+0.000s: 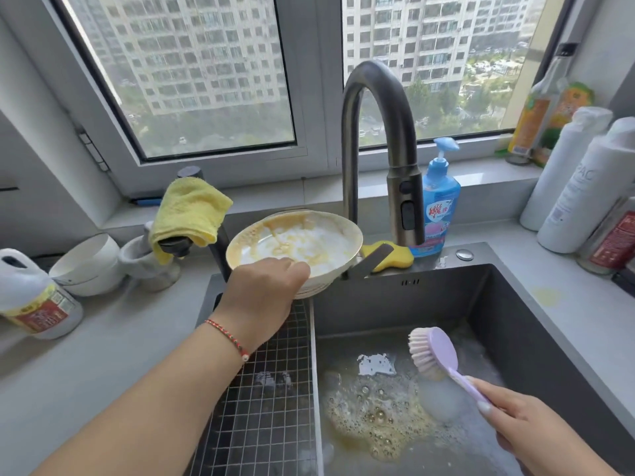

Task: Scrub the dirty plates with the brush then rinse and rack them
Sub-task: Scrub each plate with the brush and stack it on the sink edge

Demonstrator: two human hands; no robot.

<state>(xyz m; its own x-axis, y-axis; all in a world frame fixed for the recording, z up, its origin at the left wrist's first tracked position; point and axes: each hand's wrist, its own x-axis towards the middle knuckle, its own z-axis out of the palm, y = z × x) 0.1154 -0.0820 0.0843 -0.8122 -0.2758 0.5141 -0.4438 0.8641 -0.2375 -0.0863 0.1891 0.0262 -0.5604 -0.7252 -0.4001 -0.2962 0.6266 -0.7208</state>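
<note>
My left hand (263,290) grips the near rim of a white plate (302,240) smeared with yellowish-brown residue and holds it tilted over the back left of the sink, just left of the faucet head. My right hand (529,431) holds the handle of a lilac dish brush (433,352), bristles pointing left, low over the sink's right side. The brush and plate are apart. A wire-grid rack (264,403) fills the sink's left part beneath my left forearm.
The dark sink (536,338) holds foamy, yellowish water (374,417). A grey arched faucet (385,132) stands behind it, with a blue soap bottle (438,201) and a yellow sponge (395,257). White bowls (86,266), a yellow cloth (190,211) and bottles line the counter.
</note>
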